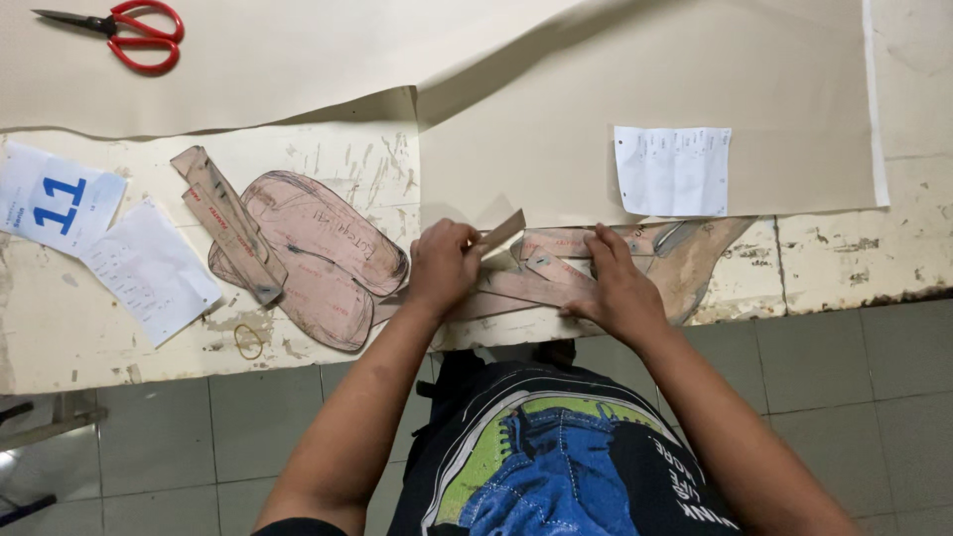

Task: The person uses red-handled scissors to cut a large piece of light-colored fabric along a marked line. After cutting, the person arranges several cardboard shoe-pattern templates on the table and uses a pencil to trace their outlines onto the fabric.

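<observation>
While left hand (442,266) pinches strip (503,232), right hand (617,288) flat.

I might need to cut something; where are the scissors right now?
The red-handled scissors lie at the top left of the head view, on the tan paper sheet, far from both hands.

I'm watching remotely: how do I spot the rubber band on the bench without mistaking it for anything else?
Start at the worn cream table and find the stack of brown cardboard sole-shaped patterns left of the left hand. Just below their lower left edge, near the table's front edge, lies the rubber band: a thin yellowish loop, the only ring-shaped item there.
</observation>
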Available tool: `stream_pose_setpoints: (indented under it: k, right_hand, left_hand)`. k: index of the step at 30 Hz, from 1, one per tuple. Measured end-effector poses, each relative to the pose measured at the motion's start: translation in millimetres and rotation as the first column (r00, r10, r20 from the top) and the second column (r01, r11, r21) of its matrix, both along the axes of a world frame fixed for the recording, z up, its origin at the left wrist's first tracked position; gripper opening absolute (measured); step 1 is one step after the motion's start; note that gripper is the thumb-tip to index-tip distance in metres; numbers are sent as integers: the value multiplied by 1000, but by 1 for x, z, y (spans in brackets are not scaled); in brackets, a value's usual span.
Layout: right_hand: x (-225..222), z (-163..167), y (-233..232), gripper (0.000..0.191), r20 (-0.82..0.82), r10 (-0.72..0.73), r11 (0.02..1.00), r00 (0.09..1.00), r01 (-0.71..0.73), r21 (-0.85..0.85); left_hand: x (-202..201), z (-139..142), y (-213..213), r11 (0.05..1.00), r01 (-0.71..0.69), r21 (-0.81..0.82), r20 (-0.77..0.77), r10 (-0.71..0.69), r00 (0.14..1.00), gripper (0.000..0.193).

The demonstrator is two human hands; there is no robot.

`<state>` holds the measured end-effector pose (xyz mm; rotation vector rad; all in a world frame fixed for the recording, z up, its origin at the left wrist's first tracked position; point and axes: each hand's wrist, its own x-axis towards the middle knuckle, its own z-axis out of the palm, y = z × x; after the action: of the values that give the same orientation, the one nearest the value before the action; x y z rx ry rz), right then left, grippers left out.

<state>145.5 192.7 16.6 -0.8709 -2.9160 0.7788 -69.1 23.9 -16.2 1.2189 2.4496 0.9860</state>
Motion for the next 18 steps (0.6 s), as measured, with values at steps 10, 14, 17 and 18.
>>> stream_pose_setpoints:
  k: [10,14,17,18]
  right_hand:
    - [-28,4,10,93,322,65,997,945,-48,-58]
    - [-40,0,8,75,250,82,997,965,-76,-33]
    - [-41,-1,8,68,200,121,993,972,-120,-16]
    - [-42,-1,8,66,256,106,994,961,-93,-61]
  left_hand:
    - [-12,66,-10,752,-609,252,847,133,515,21]
    - [27,37,-35,808,-588,-38,926,250,282,34]
    - [62,12,-57,919,-392,45,744,231,627,37]
    - [72,7,-65,947,-319,40,617,227,754,33]
